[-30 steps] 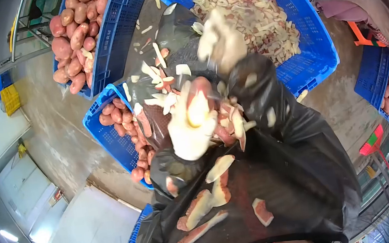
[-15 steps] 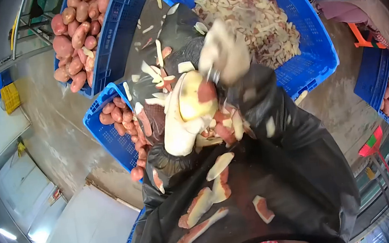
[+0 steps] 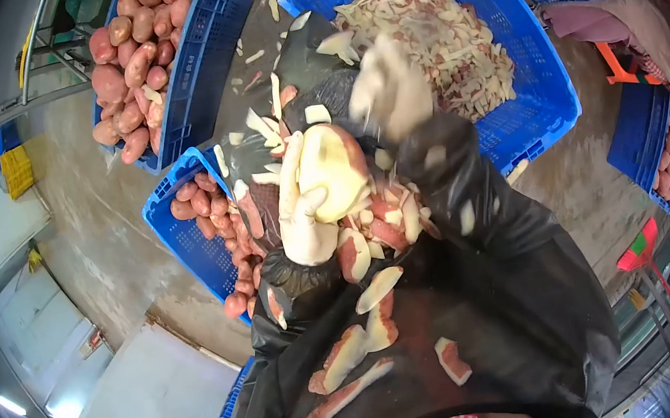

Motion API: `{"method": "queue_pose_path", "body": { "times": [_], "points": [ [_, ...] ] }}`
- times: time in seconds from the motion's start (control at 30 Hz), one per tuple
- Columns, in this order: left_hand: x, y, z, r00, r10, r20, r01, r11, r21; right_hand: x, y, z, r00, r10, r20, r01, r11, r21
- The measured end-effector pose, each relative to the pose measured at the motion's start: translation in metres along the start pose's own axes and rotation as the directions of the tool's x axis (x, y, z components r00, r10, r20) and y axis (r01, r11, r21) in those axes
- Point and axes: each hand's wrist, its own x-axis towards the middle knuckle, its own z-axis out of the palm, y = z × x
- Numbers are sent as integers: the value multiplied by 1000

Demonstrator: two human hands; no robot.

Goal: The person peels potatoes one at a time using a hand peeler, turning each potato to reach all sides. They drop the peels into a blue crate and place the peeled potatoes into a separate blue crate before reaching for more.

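My left hand (image 3: pixel 308 228), in a pale glove, is closed around a large, mostly peeled potato (image 3: pixel 333 177). Red skin still shows along the potato's right edge. Up and to the right, apart from the potato, my right hand (image 3: pixel 391 91) is gloved too and smeared by motion. Its fingers are curled on a peeler, whose metal shows only as a faint blur now. Loose peelings (image 3: pixel 388 223) lie in my lap just below the potato, and more strips (image 3: pixel 342 356) stick to the black apron (image 3: pixel 482 299).
A blue crate (image 3: pixel 563 107) heaped with peelings stands ahead on the right. Two blue crates of red potatoes, one larger (image 3: pixel 206 65) and one smaller (image 3: pixel 189 258), stand to the left. Another potato crate (image 3: pixel 635 144) and a red-green broom (image 3: pixel 638 245) are far right. Scraps litter the wet floor (image 3: pixel 113 255).
My right hand has moved slightly up and away from the potato. The potato has turned in my left hand, its red patch now at the right edge.
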Motion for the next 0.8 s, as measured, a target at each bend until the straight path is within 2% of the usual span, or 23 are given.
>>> {"method": "queue_pose_path", "body": {
  "times": [0.03,0.07,0.1,0.13,0.2,0.23,0.27,0.3,0.33,0.37,0.4,0.43,0.47,0.5,0.53,0.57,0.6,0.63,0.7,0.73,0.77,0.8],
  "points": [
    [0,2,0,1000,7,4,-7,1000,-2,36,-1,-23,989,-39,-143,43,999,30],
    [-1,5,0,997,-81,2,81,993,-85,46,-13,-24,995,-78,-64,95,936,339],
    [-1,8,0,985,-170,8,168,972,-166,40,-18,-29,949,-128,288,-2,912,411],
    [2,0,-1,994,-107,-24,102,982,-158,29,-10,-31,947,-125,295,-6,914,406],
    [2,-4,-9,986,-165,10,164,970,-182,-17,1,4,926,62,373,-93,993,67],
    [2,-5,-11,975,-214,55,221,955,-199,33,24,-42,974,-224,-30,181,853,-489],
    [3,-3,-10,966,-259,0,253,946,-203,47,7,-40,995,-85,-59,80,993,-85],
    [1,0,-6,968,-251,3,246,948,-200,52,-12,-31,998,56,-22,-45,941,335],
    [-1,5,1,962,-273,-26,257,930,-261,40,-24,-25,993,54,103,-76,973,217],
    [-3,5,7,952,-300,-58,266,907,-327,32,-14,-23,967,-49,252,-50,926,375],
    [-11,-3,5,992,-122,-12,117,972,-205,8,-4,-7,954,-12,299,-81,951,298],
    [-9,-3,-13,899,-433,65,377,692,-616,-13,1,13,939,24,342,-106,969,222],
    [-13,-1,-9,896,-444,-25,381,796,-471,-20,0,25,969,63,238,-102,983,155],
    [-17,0,-3,892,-436,-115,385,869,-310,-17,1,25,969,64,239,-103,983,154],
    [-18,-1,0,945,-301,-127,309,950,43,-10,2,25,978,111,178,-144,973,183],
    [-19,-1,4,981,-171,-91,193,900,391,-7,4,24,980,162,113,-184,958,218],
    [-21,0,9,999,26,33,-40,827,561,-8,5,24,969,153,192,-196,954,228],
    [-23,7,15,993,-112,-44,119,849,515,-13,5,26,965,202,169,-232,956,181],
    [-17,-9,10,999,35,-21,-23,917,399,-14,3,28,960,209,184,-218,975,31],
    [-15,-13,8,999,31,-20,-21,917,399,-13,0,27,961,207,181,-217,976,32],
    [-15,-13,11,988,154,25,-129,719,683,-11,-6,24,966,199,167,-192,980,-58],
    [-16,-11,16,961,255,107,-212,427,879,-7,-11,19,969,193,156,-169,974,-153]
  ]
}}
